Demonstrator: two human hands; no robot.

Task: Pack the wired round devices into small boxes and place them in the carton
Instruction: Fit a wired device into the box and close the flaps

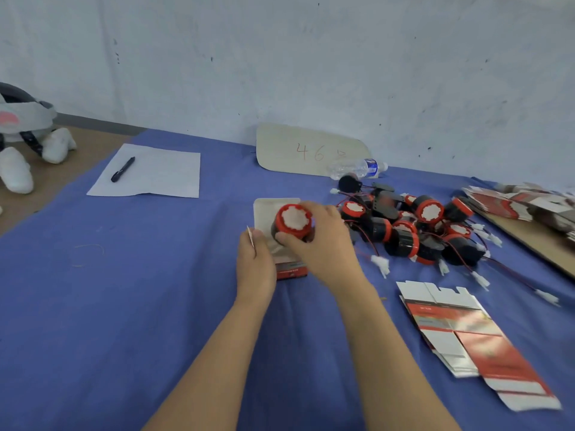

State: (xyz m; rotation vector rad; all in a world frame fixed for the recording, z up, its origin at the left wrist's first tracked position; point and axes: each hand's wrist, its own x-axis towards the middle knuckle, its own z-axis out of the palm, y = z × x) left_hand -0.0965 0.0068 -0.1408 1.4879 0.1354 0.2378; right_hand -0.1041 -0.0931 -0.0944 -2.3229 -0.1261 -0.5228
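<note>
Centre of frame: the right hand (323,244) grips one round device (294,220) by its black barrel, thumb and fingers curled round the sides, with the red-rimmed white face towards the camera. It sits against the open small box (267,213), which the left hand (253,262) pinches along its left edge. Judged: the device is rigid, light and smooth-sided, and the barrel is the sound hold. Its lead is hidden. On the pile (413,231) right of centre, thin leads (381,264) tangle, so snagging is a risk. The box is thin card, easily crushed. Flat box blanks (466,337) lie lower right. No carton is identifiable.
</note>
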